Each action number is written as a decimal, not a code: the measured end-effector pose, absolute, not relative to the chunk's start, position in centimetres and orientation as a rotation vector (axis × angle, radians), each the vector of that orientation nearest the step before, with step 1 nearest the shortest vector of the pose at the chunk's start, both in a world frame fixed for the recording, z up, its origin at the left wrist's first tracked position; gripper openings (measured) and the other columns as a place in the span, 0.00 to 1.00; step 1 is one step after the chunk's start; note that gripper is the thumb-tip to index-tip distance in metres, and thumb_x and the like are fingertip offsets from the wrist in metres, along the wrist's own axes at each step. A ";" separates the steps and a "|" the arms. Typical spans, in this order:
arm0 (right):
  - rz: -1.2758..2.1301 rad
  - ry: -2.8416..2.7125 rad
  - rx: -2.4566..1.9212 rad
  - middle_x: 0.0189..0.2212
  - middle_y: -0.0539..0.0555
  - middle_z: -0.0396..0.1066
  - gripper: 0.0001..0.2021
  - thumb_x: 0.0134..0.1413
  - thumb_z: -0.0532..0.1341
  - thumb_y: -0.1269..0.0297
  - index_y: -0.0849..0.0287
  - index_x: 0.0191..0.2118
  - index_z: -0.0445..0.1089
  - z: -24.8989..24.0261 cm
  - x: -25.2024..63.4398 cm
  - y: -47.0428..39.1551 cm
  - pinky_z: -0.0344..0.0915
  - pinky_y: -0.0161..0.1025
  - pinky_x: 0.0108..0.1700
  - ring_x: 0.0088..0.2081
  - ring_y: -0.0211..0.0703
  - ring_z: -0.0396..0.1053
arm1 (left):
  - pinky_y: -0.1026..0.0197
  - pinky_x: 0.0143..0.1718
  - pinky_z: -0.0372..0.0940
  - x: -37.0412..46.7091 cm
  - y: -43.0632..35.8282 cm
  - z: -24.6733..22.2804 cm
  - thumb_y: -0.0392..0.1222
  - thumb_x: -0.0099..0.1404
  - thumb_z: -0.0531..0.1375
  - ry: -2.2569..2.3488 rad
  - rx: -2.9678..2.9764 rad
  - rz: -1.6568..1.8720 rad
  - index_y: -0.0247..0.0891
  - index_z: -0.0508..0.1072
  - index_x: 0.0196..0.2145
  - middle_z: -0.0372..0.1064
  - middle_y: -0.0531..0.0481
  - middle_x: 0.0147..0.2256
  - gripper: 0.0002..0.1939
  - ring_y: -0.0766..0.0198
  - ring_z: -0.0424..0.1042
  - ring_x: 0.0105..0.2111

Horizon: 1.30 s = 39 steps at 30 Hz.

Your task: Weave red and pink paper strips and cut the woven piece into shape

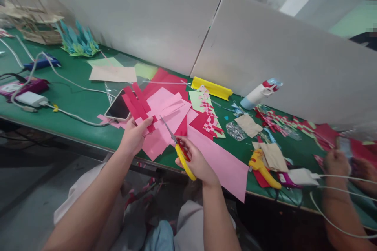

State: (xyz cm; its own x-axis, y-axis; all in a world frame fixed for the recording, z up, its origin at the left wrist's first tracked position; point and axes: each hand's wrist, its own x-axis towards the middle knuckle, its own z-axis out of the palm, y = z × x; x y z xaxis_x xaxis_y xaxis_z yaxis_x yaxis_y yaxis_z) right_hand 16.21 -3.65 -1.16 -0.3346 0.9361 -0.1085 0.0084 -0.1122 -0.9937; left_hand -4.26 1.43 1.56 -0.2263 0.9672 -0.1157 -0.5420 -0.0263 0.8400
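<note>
Green tabletop (76, 102), front edge slanting down toward the right, pale partition (132, 15) along the back edge. Far left, by the partition: slatted wooden model house (44, 35), then blue-green folded-paper plant (78, 39). Purple device (26, 86) and white adapter (32, 99) nearer the front; broad patch of green from there to the smartphone (118, 108), crossed only by white cables.

Left hand (135, 135) just inside the front edge, thumb and fingers pinching red and pink paper strips (134, 102), crossed at the grip, red ends fanned up and left over the phone. Pink sheets (176, 113) beneath and beyond, little green between. Right hand (194, 157) at the front edge, fingers curled round yellow-and-red handles of scissors (183, 159); tips just beside left fingertips, blades between the hands. Cannot tell how far parted.

Right of that hand: large pink sheet (224, 160), corner overhanging the edge. Behind, yellow trough (212, 88) against the partition; then white-and-blue bottle (259, 95), yellow glue gun (262, 166) near the front edge. Far right, co-worker's hands (338, 160), blurred.
</note>
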 end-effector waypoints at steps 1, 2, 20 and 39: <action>1.536 -1.395 -1.133 0.49 0.55 0.66 0.33 0.41 0.71 0.68 0.53 0.55 0.62 -0.9 16.1 -3.7 0.66 0.39 0.49 0.47 0.42 0.68 | 0.68 0.21 0.62 -4.3 1.5 1.5 0.40 0.42 0.73 0.970 0.629 1.576 0.35 0.73 0.28 0.70 0.54 0.25 0.16 0.70 0.67 0.22; 1.529 -1.393 -1.161 0.49 0.55 0.66 0.34 0.39 0.71 0.68 0.53 0.55 0.62 -0.6 15.9 -3.7 0.66 0.40 0.50 0.48 0.43 0.68 | 0.68 0.21 0.63 -4.3 1.5 1.3 0.41 0.43 0.72 0.978 0.655 1.582 0.35 0.73 0.28 0.71 0.54 0.25 0.16 0.70 0.68 0.23; 1.463 -1.402 -1.219 0.52 0.56 0.65 0.35 0.39 0.71 0.67 0.53 0.56 0.61 -0.6 15.2 -3.6 0.67 0.43 0.52 0.50 0.45 0.67 | 0.66 0.28 0.65 -3.9 1.1 1.1 0.32 0.45 0.70 1.292 1.028 1.781 0.35 0.76 0.26 0.71 0.53 0.24 0.09 0.62 0.72 0.28; 1.822 -1.103 -0.912 0.34 0.52 0.63 0.29 0.41 0.71 0.53 0.54 0.51 0.68 1.2 14.8 -3.6 0.49 0.31 0.23 0.25 0.30 0.54 | 0.66 0.22 0.62 -3.0 2.0 4.3 0.42 0.52 0.69 1.044 0.912 1.789 0.36 0.73 0.25 0.68 0.54 0.21 0.09 0.69 0.65 0.21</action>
State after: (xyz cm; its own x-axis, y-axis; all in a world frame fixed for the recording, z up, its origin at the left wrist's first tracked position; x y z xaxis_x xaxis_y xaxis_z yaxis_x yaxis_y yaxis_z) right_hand 14.82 -3.65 1.20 -0.4188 0.8921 -0.1698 -0.2628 -0.2981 -0.9177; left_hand -2.99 2.04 4.31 -0.3722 0.9130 0.1672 -0.3039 -0.2901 0.9075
